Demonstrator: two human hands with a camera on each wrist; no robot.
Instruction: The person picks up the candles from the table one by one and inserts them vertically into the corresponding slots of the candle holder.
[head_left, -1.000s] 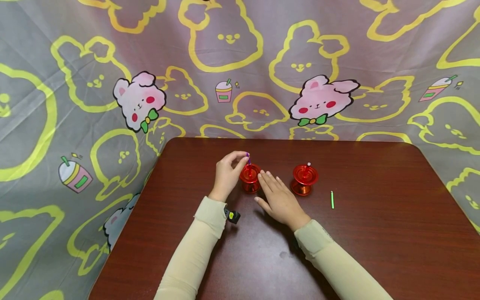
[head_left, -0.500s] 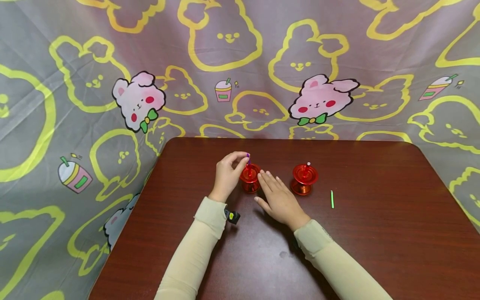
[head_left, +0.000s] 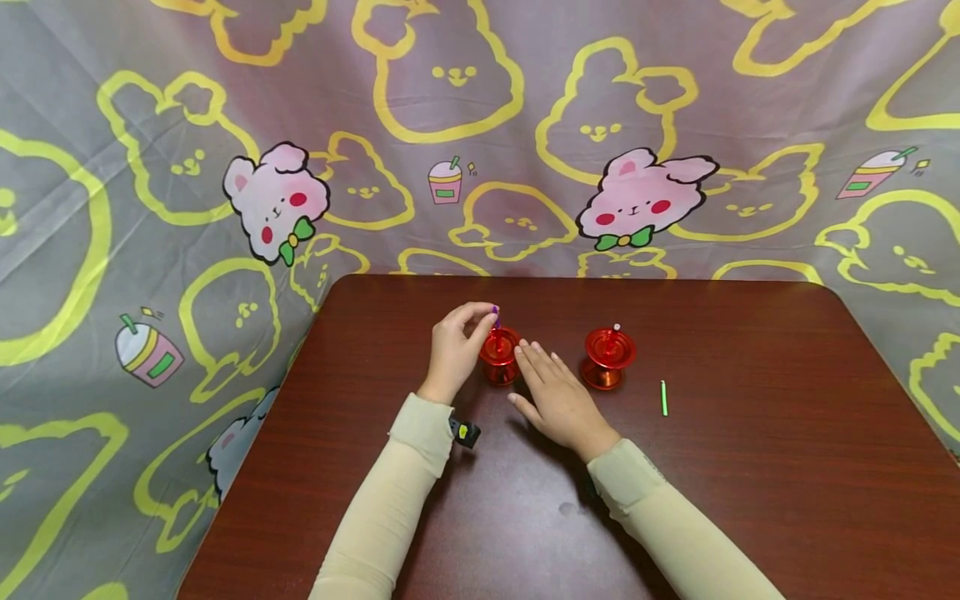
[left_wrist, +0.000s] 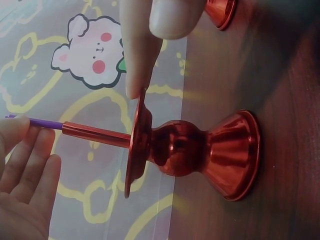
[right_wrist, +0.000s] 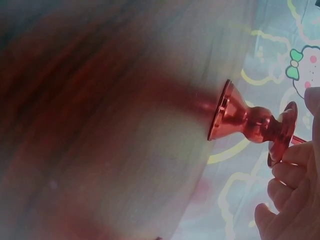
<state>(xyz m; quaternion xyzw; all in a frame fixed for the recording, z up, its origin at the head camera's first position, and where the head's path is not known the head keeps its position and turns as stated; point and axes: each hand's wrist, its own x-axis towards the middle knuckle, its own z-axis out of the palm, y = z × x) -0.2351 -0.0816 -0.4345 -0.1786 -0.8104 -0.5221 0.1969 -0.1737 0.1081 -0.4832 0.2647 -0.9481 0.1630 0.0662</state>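
Observation:
My left hand (head_left: 453,346) pinches a thin purple candle (left_wrist: 46,123) between thumb and fingertip. The candle's lower end meets the top of the upright tube on a shiny red candle holder (left_wrist: 172,147), in line with it. That holder stands on the table, with a round dish and a flared base. My right hand (head_left: 561,398) lies to the right of it, fingers straight, fingertips at the dish rim. A second red candle holder (head_left: 604,363) stands further right, a small white-tipped piece (head_left: 617,327) showing at its top.
A thin green candle (head_left: 664,399) lies on the dark wood table (head_left: 757,483), right of the second holder. A grey cloth curtain (head_left: 510,100) with cartoon rabbits and bears hangs behind the table and along its sides. A black strap (head_left: 465,432) sits at my left wrist.
Both hands stay nearly where they were, the left still pinching the purple candle at the holder's tube and the right still at the dish. The holders and the green candle have not moved.

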